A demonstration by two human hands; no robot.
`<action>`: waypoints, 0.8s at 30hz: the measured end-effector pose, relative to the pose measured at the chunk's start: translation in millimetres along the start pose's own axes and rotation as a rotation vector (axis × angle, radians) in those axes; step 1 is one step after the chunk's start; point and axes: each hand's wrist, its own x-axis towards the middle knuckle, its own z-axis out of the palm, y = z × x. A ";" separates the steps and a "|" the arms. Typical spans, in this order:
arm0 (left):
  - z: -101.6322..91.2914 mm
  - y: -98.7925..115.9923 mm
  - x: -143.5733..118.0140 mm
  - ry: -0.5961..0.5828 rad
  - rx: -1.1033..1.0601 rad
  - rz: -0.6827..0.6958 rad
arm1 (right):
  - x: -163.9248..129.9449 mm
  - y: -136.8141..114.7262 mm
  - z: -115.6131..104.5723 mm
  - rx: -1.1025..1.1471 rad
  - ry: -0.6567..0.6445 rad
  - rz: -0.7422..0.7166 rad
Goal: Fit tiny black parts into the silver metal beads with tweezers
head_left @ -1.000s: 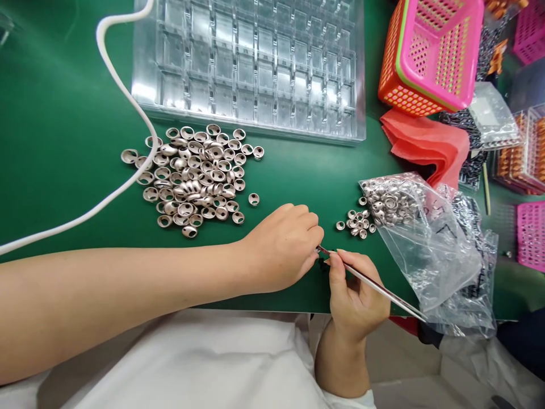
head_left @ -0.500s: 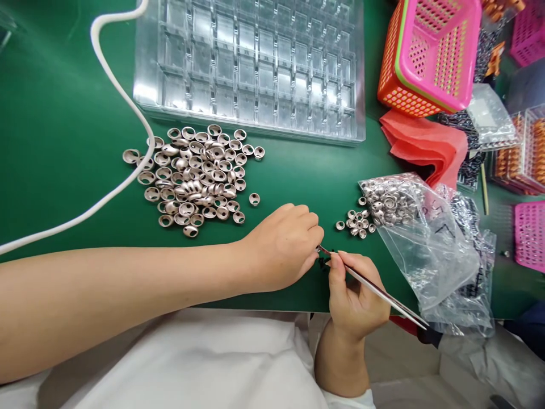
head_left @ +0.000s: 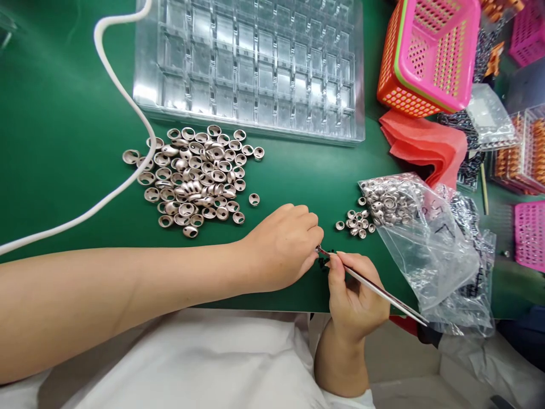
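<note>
My right hand [head_left: 357, 295] grips a pair of metal tweezers [head_left: 383, 292], whose tip reaches to the fingers of my left hand [head_left: 285, 247]. Those left fingers are curled closed, back of the hand up, around something mostly hidden; only a sliver of shiny metal shows by the tip. Small black parts [head_left: 322, 263] lie on the green table between my hands. Left of my hands spreads a pile of silver ring-shaped metal parts [head_left: 196, 176] with holes. A few smaller silver pieces [head_left: 357, 222] sit to the right, beside an open clear plastic bag [head_left: 430, 255] holding more.
A clear compartment tray [head_left: 251, 122] stands at the back. The white cable [head_left: 123, 94] curves across the table's left side, over the pile's edge. Stacked plastic baskets [head_left: 430, 62], a red cloth [head_left: 426, 145] and boxes of orange parts [head_left: 528, 150] crowd the right.
Hardly anything differs. The rear ends of the tweezers have come closer together, while both hands keep nearly the same place.
</note>
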 end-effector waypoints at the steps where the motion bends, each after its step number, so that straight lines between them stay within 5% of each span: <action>1: -0.2 0.1 -0.1 -0.002 -0.001 0.000 | 0.0 0.0 -0.2 -0.006 0.005 -0.003; 24: -1.3 0.0 0.6 -0.016 -0.015 0.000 | 4.7 -6.0 -1.9 -0.204 -0.091 -0.120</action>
